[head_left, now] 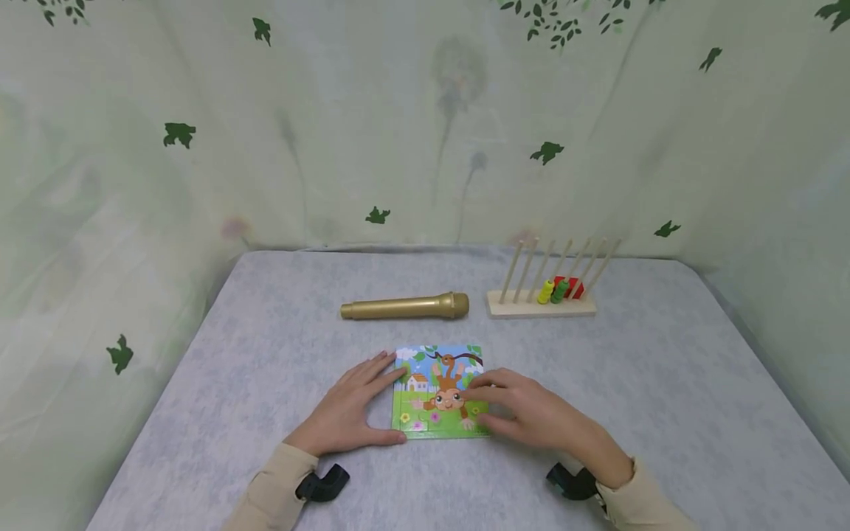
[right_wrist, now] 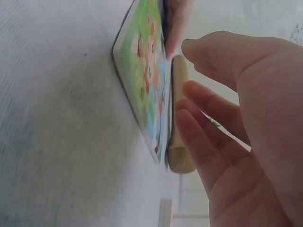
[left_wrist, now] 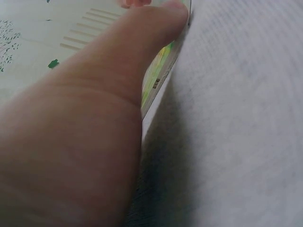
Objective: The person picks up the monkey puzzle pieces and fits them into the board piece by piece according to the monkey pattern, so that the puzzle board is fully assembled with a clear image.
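Note:
A square picture puzzle with a hanging monkey, a small house and flowers lies flat on the table between both hands. Along its left side rests my left hand, fingers extended at the upper left edge and thumb at the lower left corner. In the left wrist view the thumb lies against the puzzle's edge. Over the puzzle's right side is my right hand, fingers loosely bent. The right wrist view shows nothing between these fingers, which stand apart from the puzzle.
Behind the puzzle lies a gold toy microphone, its head to the right. Farther right stands a wooden peg rack with several upright rods and yellow, green and red pieces. A patterned cloth backdrop surrounds the grey-covered table.

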